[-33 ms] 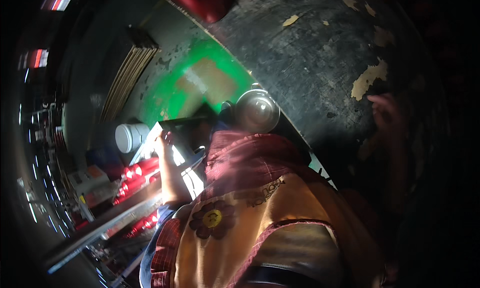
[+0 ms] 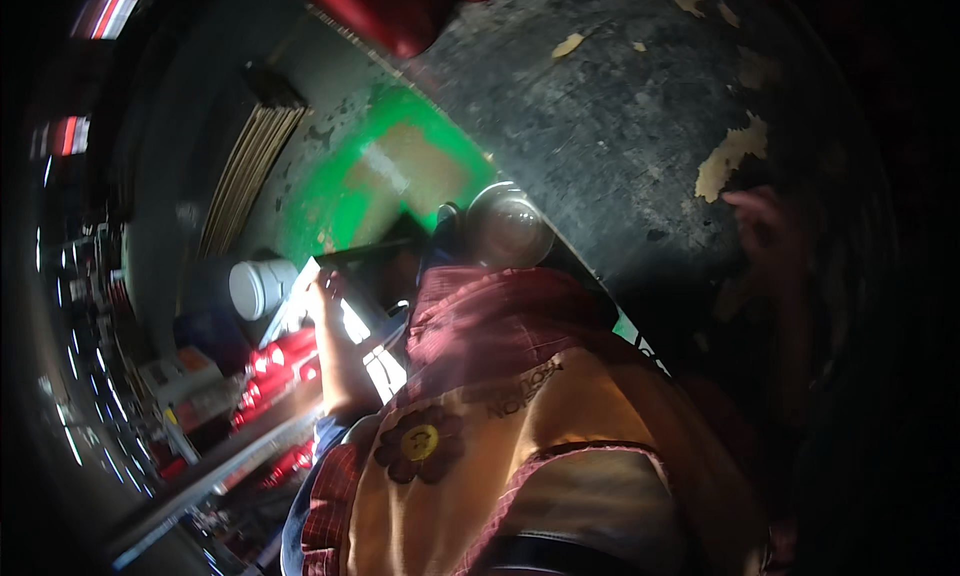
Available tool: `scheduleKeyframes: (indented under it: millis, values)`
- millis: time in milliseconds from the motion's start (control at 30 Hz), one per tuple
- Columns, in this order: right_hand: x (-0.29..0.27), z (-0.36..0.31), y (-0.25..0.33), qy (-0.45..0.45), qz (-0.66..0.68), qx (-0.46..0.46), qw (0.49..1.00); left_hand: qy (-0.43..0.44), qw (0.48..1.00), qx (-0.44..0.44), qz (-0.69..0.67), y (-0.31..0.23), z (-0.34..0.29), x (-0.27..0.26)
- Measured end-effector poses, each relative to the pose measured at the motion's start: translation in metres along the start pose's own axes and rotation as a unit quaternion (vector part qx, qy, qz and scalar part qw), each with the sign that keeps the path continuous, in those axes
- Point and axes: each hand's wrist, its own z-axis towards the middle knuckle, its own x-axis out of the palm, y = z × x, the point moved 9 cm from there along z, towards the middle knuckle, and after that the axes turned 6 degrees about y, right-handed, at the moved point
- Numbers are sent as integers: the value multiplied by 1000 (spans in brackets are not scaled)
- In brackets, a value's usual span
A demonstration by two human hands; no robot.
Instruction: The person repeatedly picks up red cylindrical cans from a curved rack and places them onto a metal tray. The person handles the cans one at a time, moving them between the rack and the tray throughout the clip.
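My left hand is at the left side of my body, at the top edge of a brightly lit white panel beside a dark, box-like shape. Its fingers are bent, but glare and blur hide whether they hold anything. On the right, my right hand lies in deep shadow over the dark, worn tabletop. Its fingers stretch toward a pale peeled patch, and nothing shows in them. A round, glossy, see-through-looking object sits between my apron and the table edge.
A red glossy object rests at the table's far left edge. On the floor stand a white bucket and a stack of flat cardboard. Red shiny items and a metal rail lie at my left. Green paint covers part of the floor.
The whole view has shifted slightly, with the red object showing lower and further left. Both hands keep nearly the same place relative to the things around them.
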Motion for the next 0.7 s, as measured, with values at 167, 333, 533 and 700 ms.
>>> scheduleKeyframes:
  millis: [167,333,533,700]
  values:
    - [28,34,27,12,22,-26,999,-2,997,-72,25,-38,84,28]
    - [62,66,13,49,15,151,987,35,987,-68,142,-111,164,97]
    - [81,96,37,44,-121,260,957,117,974,-29,192,-175,261,159]
    - [112,124,37,51,-101,276,954,107,987,-28,115,-194,336,173]
